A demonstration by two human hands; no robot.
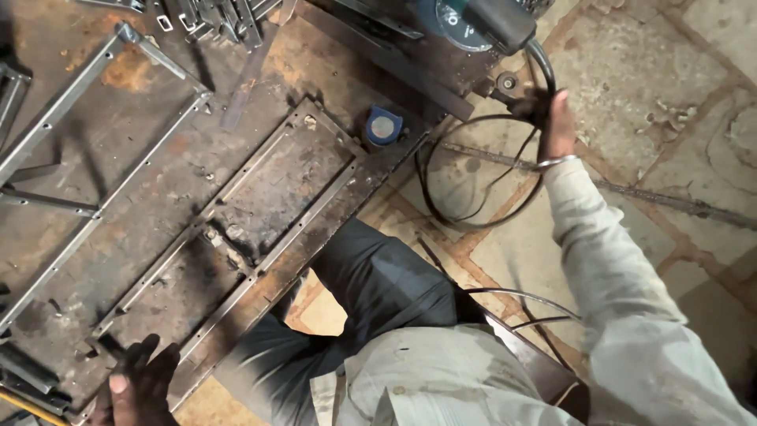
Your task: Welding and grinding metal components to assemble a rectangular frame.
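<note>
My right hand (554,118) reaches out to the right of the workbench and grips the black power cable (481,170) just below an angle grinder (485,22) that sits at the bench's far edge. The cable hangs in loops over the floor. My left hand (138,383) rests flat on the near corner of a flat steel frame (260,209) lying on the rusty metal workbench (150,170). A metal bangle circles my right wrist.
A blue tape measure (384,126) lies by the frame's far corner. A second, larger bar frame (87,134) and loose steel pieces (213,17) lie at the left and top. Tiled floor (654,87) lies to the right, with a rod (670,201) across it.
</note>
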